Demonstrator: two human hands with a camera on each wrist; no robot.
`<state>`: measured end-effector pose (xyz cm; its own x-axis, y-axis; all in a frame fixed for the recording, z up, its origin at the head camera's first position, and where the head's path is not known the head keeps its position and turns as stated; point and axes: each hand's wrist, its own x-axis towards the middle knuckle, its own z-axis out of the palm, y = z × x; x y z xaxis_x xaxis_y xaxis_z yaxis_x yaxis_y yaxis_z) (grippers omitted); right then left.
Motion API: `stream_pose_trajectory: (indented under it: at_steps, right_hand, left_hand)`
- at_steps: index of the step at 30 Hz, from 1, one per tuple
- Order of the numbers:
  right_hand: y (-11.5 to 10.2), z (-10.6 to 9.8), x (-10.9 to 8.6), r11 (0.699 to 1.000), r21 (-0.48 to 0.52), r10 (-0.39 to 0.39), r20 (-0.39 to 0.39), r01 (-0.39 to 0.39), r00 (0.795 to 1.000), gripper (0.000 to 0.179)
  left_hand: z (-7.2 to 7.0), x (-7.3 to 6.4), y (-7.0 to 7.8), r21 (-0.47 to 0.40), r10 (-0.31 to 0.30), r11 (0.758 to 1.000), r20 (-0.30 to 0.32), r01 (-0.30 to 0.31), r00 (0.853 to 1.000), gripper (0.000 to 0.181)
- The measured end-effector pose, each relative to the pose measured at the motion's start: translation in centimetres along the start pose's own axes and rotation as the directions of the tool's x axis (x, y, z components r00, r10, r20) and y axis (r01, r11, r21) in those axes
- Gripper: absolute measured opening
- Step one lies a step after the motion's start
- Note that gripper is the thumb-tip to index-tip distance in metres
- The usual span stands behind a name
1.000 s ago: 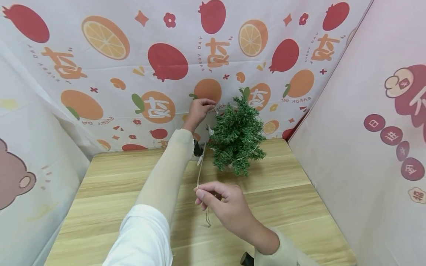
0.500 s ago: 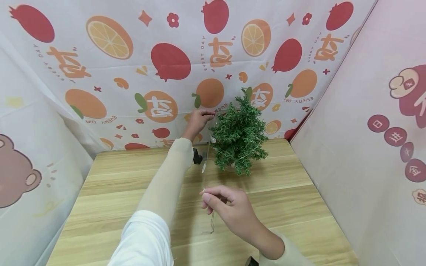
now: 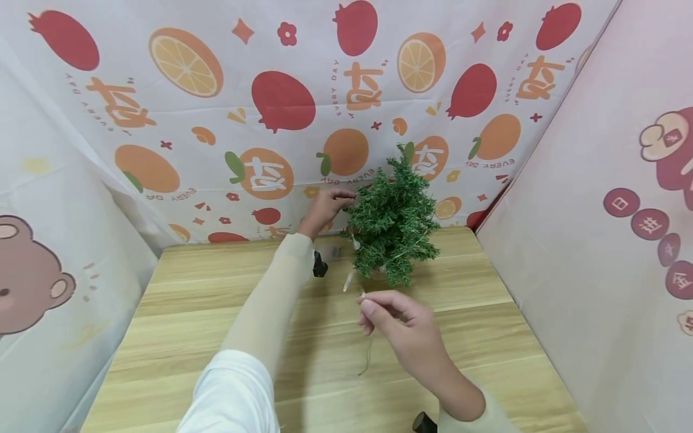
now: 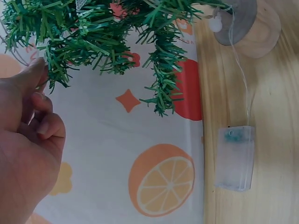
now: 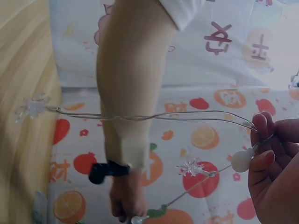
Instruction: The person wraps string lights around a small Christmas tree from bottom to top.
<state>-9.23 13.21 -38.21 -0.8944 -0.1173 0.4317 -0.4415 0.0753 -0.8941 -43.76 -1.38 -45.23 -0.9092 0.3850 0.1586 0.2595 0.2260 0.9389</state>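
Observation:
A small green artificial Christmas tree [image 3: 392, 222] stands at the back of the table. My left hand [image 3: 326, 210] is at its left side, thumb and forefinger pinching the thin wire of a string of lights beside a branch tip; the fingertips are partly behind the needles in the left wrist view. In front of the tree my right hand [image 3: 408, 331] pinches the same string lights [image 5: 187, 117]. A round white bulb [image 5: 241, 161] sits at its fingertips. One wire loop ends in a clear snowflake bulb [image 5: 32, 107], and another snowflake bulb [image 5: 191, 166] hangs on the stretch between both hands.
A clear battery box [image 4: 235, 158] lies on the wooden table [image 3: 206, 300], its wire running to the tree's round wooden base [image 4: 261, 28]. A fruit-printed cloth [image 3: 303, 36] hangs right behind the tree. More printed cloth hangs at both sides.
My left hand has come down along the tree's left side. My right hand has moved rightward to the tree's front, bringing the stretch of string lights closer to the branches.

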Motion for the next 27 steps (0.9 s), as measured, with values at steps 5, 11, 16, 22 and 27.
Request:
stream_pose_trajectory:
  at_steps: [5, 11, 16, 22, 27]
  right_hand:
    - [-1.0, -1.7, -0.1, 0.993, 0.000, -0.118, -0.061, 0.118, 0.991, 0.015]
    - [-1.6, -3.1, -0.4, 0.991, -0.081, -0.113, -0.117, 0.104, 0.987, 0.016]
    - [-1.5, -3.6, -0.9, 0.993, -0.104, -0.077, -0.137, 0.063, 0.988, 0.017]
    - [-1.5, -4.1, -1.2, 0.992, -0.100, -0.095, -0.159, 0.080, 0.983, 0.017]
    - [-1.6, -5.1, -1.6, 0.988, -0.153, -0.026, -0.141, 0.004, 0.990, 0.015]
  left_hand:
    - [-0.1, -0.5, -0.1, -0.002, -0.021, 1.000, 0.000, 0.021, 1.000, 0.028]
    - [-0.1, -1.3, -0.2, -0.043, -0.003, 0.999, 0.011, 0.003, 1.000, 0.035]
    - [-0.4, -2.8, -0.5, -0.053, 0.012, 0.998, -0.028, -0.014, 1.000, 0.036]
    - [-0.5, -6.3, -0.2, -0.136, 0.037, 0.989, -0.198, -0.065, 0.979, 0.037]
    - [1.1, -10.3, 1.4, -0.174, 0.043, 0.980, -0.265, -0.091, 0.963, 0.036]
